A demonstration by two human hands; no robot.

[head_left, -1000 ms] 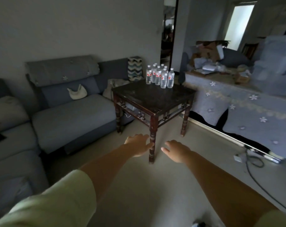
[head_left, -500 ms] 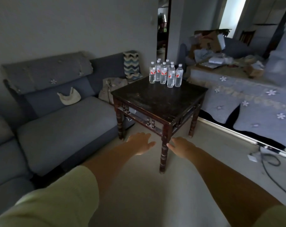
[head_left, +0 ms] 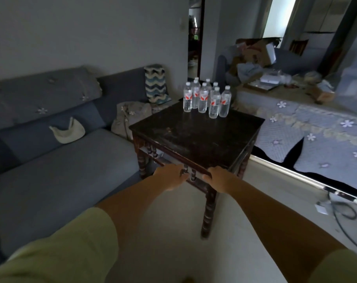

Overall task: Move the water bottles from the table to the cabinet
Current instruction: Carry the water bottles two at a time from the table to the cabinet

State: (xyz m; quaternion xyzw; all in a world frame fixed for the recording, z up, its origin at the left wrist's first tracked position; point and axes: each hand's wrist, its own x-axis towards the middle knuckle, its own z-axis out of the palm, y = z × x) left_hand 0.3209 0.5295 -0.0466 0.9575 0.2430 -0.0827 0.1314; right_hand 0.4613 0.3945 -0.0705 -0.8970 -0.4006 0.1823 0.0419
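Observation:
Several clear water bottles (head_left: 206, 99) with red-and-white labels stand bunched at the far corner of a dark wooden table (head_left: 196, 135). My left hand (head_left: 170, 176) and my right hand (head_left: 219, 180) are stretched out side by side in front of the table's near edge, well short of the bottles. Both hands hold nothing, fingers relaxed. Whether the fingertips touch the table's rail is unclear.
A grey sofa (head_left: 57, 160) runs along the left with a pale bag (head_left: 68, 132) on it. To the right lies a surface under a flowered blue cover (head_left: 320, 137), cluttered with boxes (head_left: 257, 52). A cable (head_left: 345, 217) trails on the floor at right. A doorway (head_left: 195, 43) opens behind.
The view has come closer to the table. Both hands have moved forward and up, from over the floor to the table's near edge.

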